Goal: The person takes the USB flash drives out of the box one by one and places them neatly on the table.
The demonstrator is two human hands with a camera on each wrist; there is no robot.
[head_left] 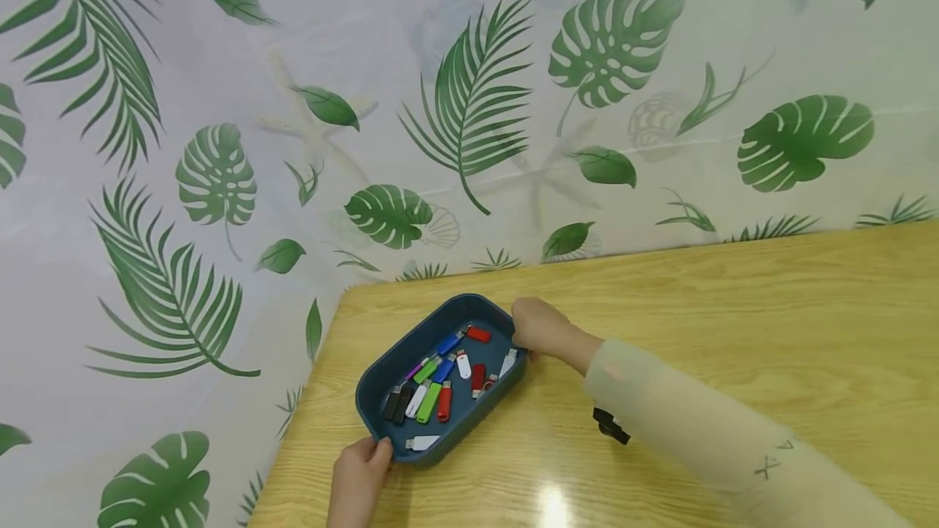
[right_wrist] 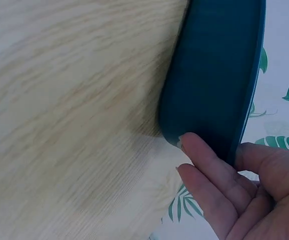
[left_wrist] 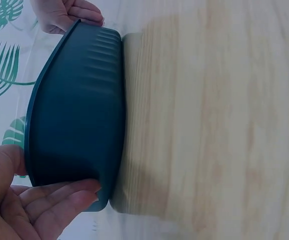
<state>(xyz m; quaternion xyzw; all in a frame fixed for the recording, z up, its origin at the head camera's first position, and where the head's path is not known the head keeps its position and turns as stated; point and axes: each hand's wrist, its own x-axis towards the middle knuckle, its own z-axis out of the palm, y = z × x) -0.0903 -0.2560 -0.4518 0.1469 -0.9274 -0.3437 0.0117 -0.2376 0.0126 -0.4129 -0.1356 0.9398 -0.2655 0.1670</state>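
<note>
A dark blue plastic bin [head_left: 455, 448] stands on the wooden table, holding several USB flash drives in red, green, blue, white, black and purple. My left hand [head_left: 359, 467] grips its near left end, thumb at the rim and fingers against the outer wall, as the left wrist view shows. At the far right end, my right hand [head_left: 543, 326] holds the bin the same way; in the right wrist view its thumb lies at the rim and its fingertips [right_wrist: 192, 142] touch the outer wall. A white flash drive [head_left: 422, 442] lies near the left hand, a red one [head_left: 478, 334] near the right.
The light wooden table [head_left: 697, 316] runs off to the right. Behind it and along its left side hangs a white cloth [head_left: 308, 39] printed with green leaves. A small black device [head_left: 610, 426] sits below the right sleeve.
</note>
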